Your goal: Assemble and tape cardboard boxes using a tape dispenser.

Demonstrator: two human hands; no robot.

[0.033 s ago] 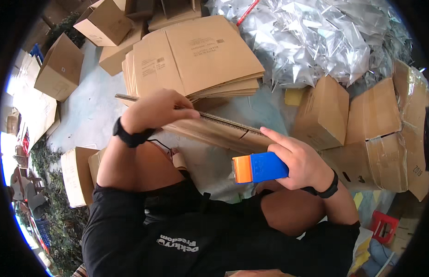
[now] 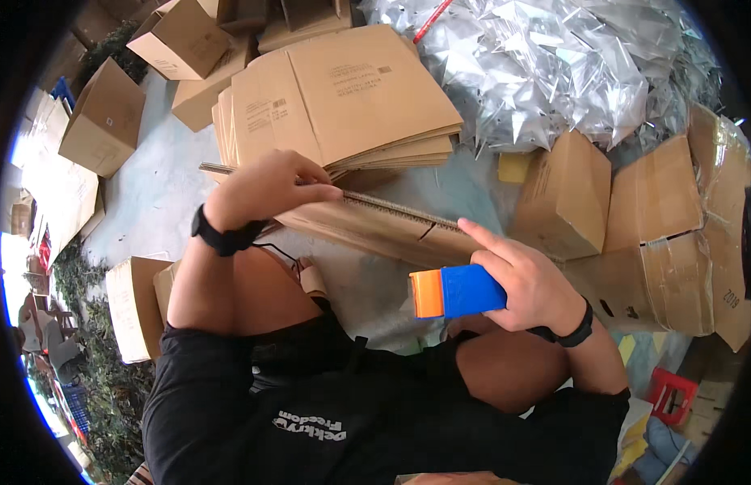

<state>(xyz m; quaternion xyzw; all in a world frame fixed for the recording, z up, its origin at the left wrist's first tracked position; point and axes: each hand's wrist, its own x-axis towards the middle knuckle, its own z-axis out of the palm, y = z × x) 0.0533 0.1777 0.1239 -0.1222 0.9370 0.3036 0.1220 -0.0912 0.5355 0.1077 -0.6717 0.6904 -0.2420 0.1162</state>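
One broad heap of shiny silver, pointed pieces (image 2: pixel 537 73) fills the upper right, beyond my knees. Next in size: a stack of flattened brown cartons (image 2: pixel 375 89), upper middle, sheets slightly out of line at their edges. To the right, a worn carton (image 2: pixel 654 190) with shiny tape on it; just beside it, a smaller plain carton (image 2: pixel 569 194). Upper left, two more cartons stand made up, one near the stack (image 2: pixel 181 44), one farther left (image 2: pixel 109 117).

Work piece: a folded cardboard piece (image 2: pixel 359 230), on edge in front of me, between my two hands and on the near side of the stack. Its upper edge slopes down from left to right; a short dark slit is visible toward the right end.

Left hand (image 2: pixel 270 186): laid over that upper edge, fingers bent, thumb pointing right. Fingertips partly hidden; cannot tell how firmly they close.

Right hand (image 2: pixel 533 287): thumb and lower fingers wrapped around a boxy blue tool (image 2: pixel 468 291), its orange end pointing left, clear of the cardboard. Index finger extended, tip at the upper edge.

Smallest noted: a black band on each wrist, left (image 2: pixel 222 233) and right (image 2: pixel 580 323).
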